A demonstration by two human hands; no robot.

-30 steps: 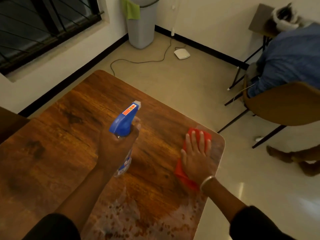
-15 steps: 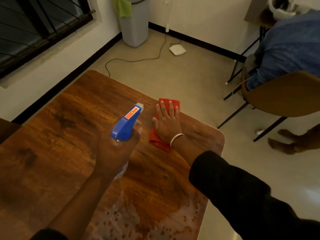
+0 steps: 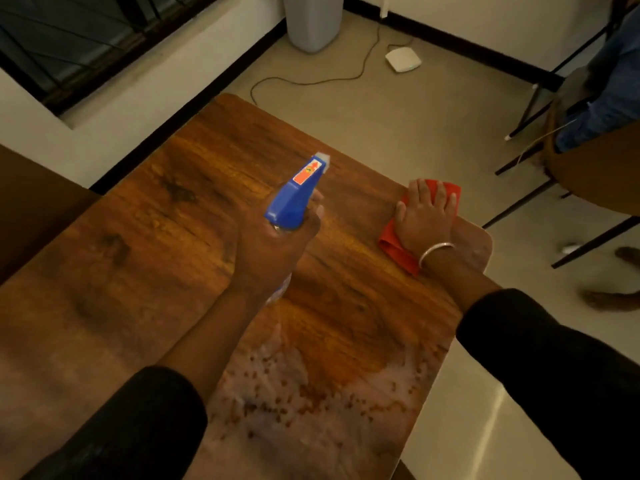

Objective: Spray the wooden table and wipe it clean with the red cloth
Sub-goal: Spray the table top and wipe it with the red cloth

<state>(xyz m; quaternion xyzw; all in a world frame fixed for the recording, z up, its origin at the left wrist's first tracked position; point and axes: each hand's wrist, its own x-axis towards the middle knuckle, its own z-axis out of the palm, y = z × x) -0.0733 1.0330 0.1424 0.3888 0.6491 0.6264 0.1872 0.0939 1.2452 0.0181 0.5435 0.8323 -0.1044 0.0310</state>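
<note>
So the wooden table (image 3: 194,216) fills most of our view, and we'd say we're maybe halfway. There's a big patch of foamy spray droplets (image 3: 311,393) sitting unwiped around 6 o'clock near our edge, while the stretch from the centre up to 12 looks dry with no drops showing. That wet patch is what's left to do, plus probably more spraying on the left side.

Our left hand (image 3: 273,251) is wrapped tight round the neck of the spray bottle (image 3: 294,199), lifted over the middle of the table, nozzle aimed toward 1 o'clock. Our right hand (image 3: 426,220) lies flat with fingers straight, pressing the red cloth (image 3: 394,247) down at about 3 o'clock, right at the table's far right corner.

The bottle's blue head has an orange sticker (image 3: 306,173), but it's too blurry to read any brand.
</note>
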